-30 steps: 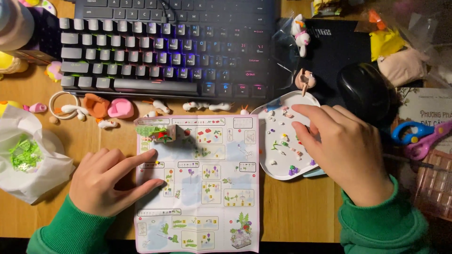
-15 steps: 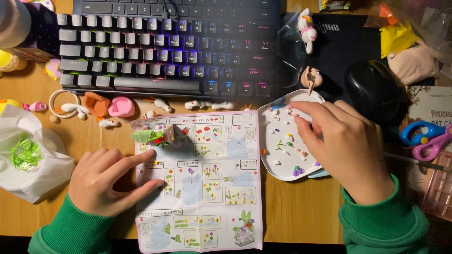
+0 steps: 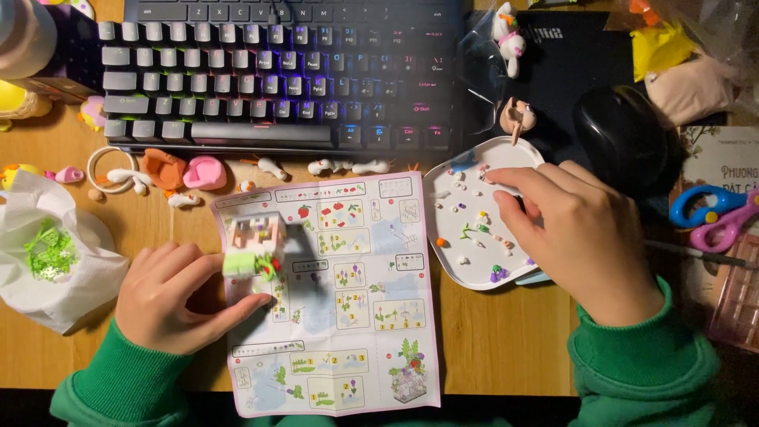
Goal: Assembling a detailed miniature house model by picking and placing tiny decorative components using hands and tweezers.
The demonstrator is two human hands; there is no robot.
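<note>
A small block model (image 3: 254, 247), pink above and green at the base, is seen on the upper left part of a folded-out instruction sheet (image 3: 348, 316) laid on the wooden desk (image 3: 490, 340). It is touched at its lower edge by the left hand (image 3: 170, 296), whose fingers are loosely curled beside it; whether it is gripped or merely steadied cannot be told, as the model is blurred. The sheet is printed with pale boxed panels of pictures in rows, and a picture of the finished flower model is placed at its lower right corner. The right hand (image 3: 577, 237) is held over a white tray (image 3: 458, 253) just right of the sheet, fingertips pinched down among tiny loose pieces; what is grasped, if anything, is hidden. A white plastic bag (image 3: 47, 261) holding green pieces lies well left of the sheet. Behind the sheet a backlit keyboard (image 3: 277, 79) is set, with small pink and white parts strewn along its front edge. At the far right, blue and pink scissors (image 3: 711, 217) rest on a printed card.
</note>
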